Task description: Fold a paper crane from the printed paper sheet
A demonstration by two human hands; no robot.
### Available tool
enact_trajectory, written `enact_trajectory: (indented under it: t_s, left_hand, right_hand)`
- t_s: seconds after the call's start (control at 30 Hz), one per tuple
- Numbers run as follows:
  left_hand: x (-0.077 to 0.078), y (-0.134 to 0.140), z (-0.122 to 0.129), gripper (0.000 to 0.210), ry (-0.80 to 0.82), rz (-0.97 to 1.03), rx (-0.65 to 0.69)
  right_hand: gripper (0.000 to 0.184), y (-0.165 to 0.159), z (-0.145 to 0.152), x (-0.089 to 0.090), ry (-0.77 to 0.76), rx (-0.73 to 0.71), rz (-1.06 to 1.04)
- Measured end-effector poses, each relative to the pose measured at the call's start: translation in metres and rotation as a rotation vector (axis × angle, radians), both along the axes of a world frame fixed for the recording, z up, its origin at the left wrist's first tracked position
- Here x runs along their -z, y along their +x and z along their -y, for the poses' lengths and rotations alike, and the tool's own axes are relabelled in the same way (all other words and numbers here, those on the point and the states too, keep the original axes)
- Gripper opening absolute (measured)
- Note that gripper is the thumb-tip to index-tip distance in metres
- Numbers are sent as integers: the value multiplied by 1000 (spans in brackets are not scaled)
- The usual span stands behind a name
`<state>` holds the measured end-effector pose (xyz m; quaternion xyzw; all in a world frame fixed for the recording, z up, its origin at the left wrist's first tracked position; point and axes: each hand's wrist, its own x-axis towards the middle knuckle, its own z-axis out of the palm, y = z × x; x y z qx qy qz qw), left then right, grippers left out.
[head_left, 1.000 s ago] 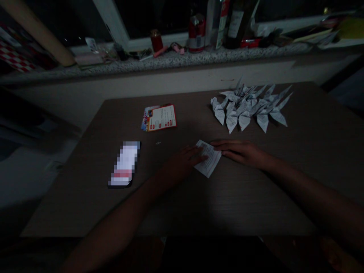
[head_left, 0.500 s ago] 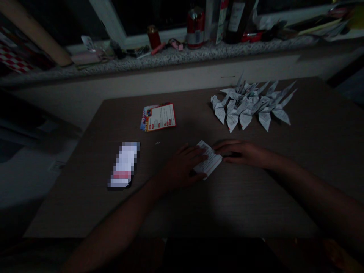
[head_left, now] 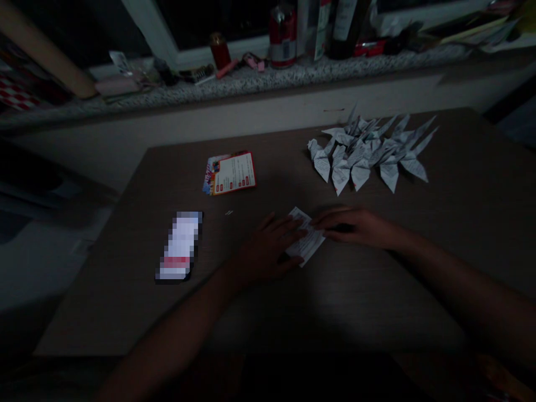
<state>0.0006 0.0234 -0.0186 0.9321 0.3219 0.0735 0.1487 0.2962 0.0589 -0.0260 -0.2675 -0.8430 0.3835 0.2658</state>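
A small folded sheet of printed paper (head_left: 309, 245) lies on the table in front of me, one corner pointing away. My left hand (head_left: 270, 245) rests flat over its left side, fingers spread and thumb at the near edge. At the right corner, my right hand (head_left: 349, 226) has its fingertips and thumb drawn together on the paper; the exact grip is too dark to make out. Beyond my right hand stands a cluster of folded paper cranes (head_left: 362, 159) made from similar printed sheets.
A phone (head_left: 179, 245) with a lit, blurred screen lies left on the brown table (head_left: 125, 301). Printed cards (head_left: 232, 173) are stacked behind it. Along the stone windowsill (head_left: 176, 95) are a red can (head_left: 282, 36), a small jar (head_left: 220, 51), a dark bottle (head_left: 344, 28) and clutter.
My right fingertips have shifted slightly left onto the paper's right corner. My left hand stays on the sheet. The whole view has tilted a little.
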Motion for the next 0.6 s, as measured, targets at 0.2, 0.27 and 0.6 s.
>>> enact_trajectory:
  t_s: [0.2,0.27,0.6]
  left_hand:
    - [1,5,1,58,17,-1,9]
    - [1,8,3,59,33,-10,15]
    - [3,12,18,42,146,27,41]
  right_hand:
    - [23,4,-3,-3,-19,-3,38]
    - [19,4,-4,-4,-7,13,53]
    - [16,-18,1,-1,29,223,119]
